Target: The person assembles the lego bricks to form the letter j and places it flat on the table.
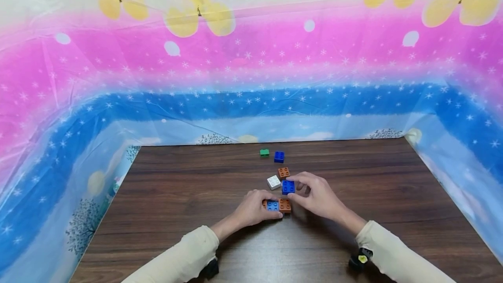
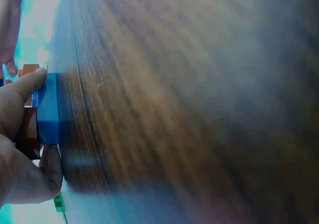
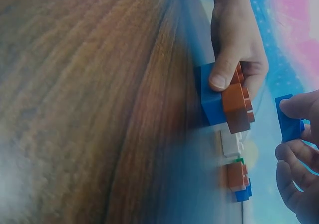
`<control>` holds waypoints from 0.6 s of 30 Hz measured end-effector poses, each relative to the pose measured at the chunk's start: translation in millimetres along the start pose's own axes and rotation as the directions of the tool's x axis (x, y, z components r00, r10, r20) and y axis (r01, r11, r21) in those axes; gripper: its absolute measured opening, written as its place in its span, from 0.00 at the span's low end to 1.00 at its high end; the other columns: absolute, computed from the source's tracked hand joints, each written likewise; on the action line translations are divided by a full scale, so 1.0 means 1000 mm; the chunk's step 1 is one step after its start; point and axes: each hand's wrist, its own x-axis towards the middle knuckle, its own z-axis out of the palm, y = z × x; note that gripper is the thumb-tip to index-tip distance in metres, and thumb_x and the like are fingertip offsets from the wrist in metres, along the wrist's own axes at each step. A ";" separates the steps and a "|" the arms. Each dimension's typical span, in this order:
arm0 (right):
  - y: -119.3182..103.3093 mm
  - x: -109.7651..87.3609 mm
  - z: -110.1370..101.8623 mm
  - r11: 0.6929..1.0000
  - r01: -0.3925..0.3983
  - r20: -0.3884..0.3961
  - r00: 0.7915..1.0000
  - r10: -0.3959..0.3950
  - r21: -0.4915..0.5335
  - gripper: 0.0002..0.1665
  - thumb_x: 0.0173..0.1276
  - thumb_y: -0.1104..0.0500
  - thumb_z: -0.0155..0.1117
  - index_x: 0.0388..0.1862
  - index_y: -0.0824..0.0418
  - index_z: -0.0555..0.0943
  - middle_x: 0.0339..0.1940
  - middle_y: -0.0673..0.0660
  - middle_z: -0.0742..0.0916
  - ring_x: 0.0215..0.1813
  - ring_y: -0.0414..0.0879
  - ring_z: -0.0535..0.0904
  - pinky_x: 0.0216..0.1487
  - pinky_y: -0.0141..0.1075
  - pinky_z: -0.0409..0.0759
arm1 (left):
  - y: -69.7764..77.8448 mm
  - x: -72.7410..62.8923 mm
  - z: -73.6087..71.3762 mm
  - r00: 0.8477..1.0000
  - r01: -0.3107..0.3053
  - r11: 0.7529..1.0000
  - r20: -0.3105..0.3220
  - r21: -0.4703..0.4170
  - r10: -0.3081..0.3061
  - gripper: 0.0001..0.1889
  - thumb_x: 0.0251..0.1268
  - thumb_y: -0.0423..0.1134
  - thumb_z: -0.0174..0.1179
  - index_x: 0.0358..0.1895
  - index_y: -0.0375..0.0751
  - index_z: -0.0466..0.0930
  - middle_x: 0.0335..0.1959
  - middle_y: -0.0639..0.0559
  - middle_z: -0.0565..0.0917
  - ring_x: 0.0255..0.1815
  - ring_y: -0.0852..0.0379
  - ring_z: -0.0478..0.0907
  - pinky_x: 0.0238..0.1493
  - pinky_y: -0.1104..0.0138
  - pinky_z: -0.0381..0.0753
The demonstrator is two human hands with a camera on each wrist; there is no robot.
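In the head view, my left hand (image 1: 253,208) grips a small stack of toy building bricks near the table's middle. An orange brick (image 1: 284,205) forms its right end, and blue studs (image 1: 272,205) show between that and more orange partly covered by the fingers. A blue brick (image 3: 212,99) makes up the lower layer, seen from the right wrist, with the left thumb against it. My right hand (image 1: 320,193) pinches a dark blue brick (image 1: 288,187) between thumb and fingers. That brick is held apart from the stack, just beyond its right end and raised off the table.
Past the hands lie a white brick (image 1: 273,182), an orange brick (image 1: 284,172), another dark blue brick (image 1: 279,157) and a green brick (image 1: 264,153). All rest on the dark wooden table (image 1: 177,187). A printed cloth (image 1: 251,69) stands behind and along the sides.
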 end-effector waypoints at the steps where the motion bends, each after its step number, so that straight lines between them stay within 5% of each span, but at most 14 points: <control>1: -0.001 -0.001 0.001 1.000 -0.002 0.004 1.000 0.002 0.002 0.25 0.64 0.53 0.77 0.59 0.54 0.85 0.46 0.46 0.86 0.41 0.41 0.81 0.37 0.33 0.82 | 0.000 0.000 0.000 1.000 -0.002 1.000 0.000 -0.001 0.002 0.24 0.60 0.51 0.75 0.58 0.46 0.87 0.52 0.53 0.89 0.50 0.59 0.84 0.51 0.64 0.81; 8: 0.000 -0.006 0.006 1.000 -0.016 0.042 0.999 0.016 -0.004 0.24 0.65 0.53 0.76 0.60 0.53 0.85 0.45 0.44 0.85 0.40 0.37 0.80 0.37 0.32 0.81 | 0.000 0.000 -0.001 1.000 0.005 1.000 0.000 0.010 -0.005 0.24 0.60 0.52 0.75 0.57 0.45 0.88 0.52 0.52 0.88 0.53 0.58 0.84 0.53 0.64 0.81; 18: 0.001 -0.010 0.014 1.000 -0.016 0.054 0.998 0.015 0.013 0.23 0.64 0.53 0.77 0.58 0.51 0.86 0.45 0.43 0.85 0.39 0.39 0.81 0.36 0.33 0.81 | 0.001 0.000 -0.001 1.000 -0.022 1.000 -0.006 0.010 0.022 0.21 0.59 0.51 0.75 0.54 0.48 0.89 0.47 0.55 0.89 0.43 0.65 0.82 0.44 0.69 0.79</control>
